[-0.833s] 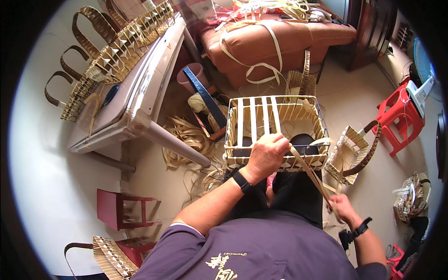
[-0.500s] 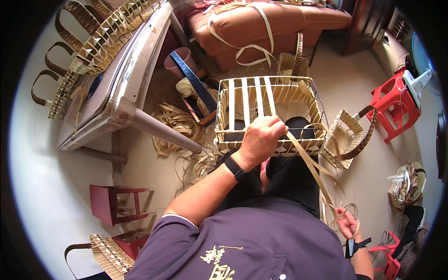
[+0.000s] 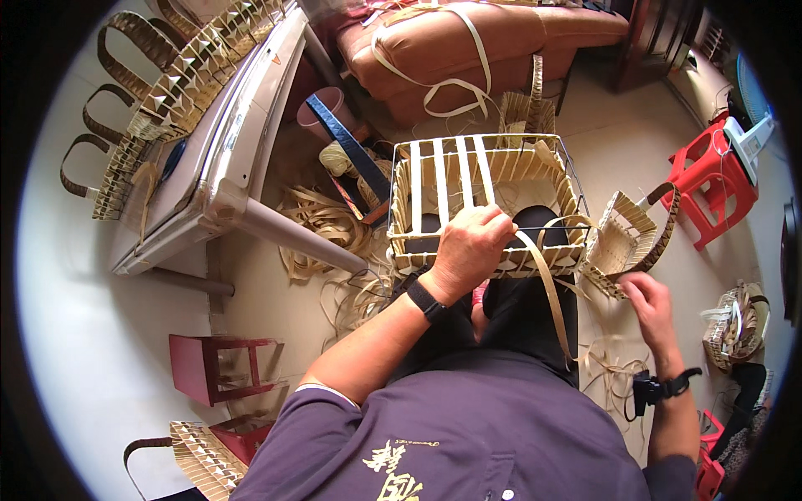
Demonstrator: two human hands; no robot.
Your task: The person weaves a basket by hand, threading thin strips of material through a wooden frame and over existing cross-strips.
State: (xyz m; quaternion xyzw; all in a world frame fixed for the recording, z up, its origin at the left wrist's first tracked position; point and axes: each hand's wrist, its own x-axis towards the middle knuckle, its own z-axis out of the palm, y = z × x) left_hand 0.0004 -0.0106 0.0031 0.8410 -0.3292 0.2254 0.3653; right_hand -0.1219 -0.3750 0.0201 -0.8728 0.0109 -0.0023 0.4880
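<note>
Left hand pinches a flat tan strip mid-frame; curled right hand, grip unclear, has risen, leaving it slack.

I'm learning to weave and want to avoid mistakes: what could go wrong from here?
If the left hand slackens, the long flat tan strip might slip from the rectangular wire-framed basket.
The strip's dangling tail could snag the loose thin tan strands.
The right hand might bump the small brown-handled woven basket.
</note>
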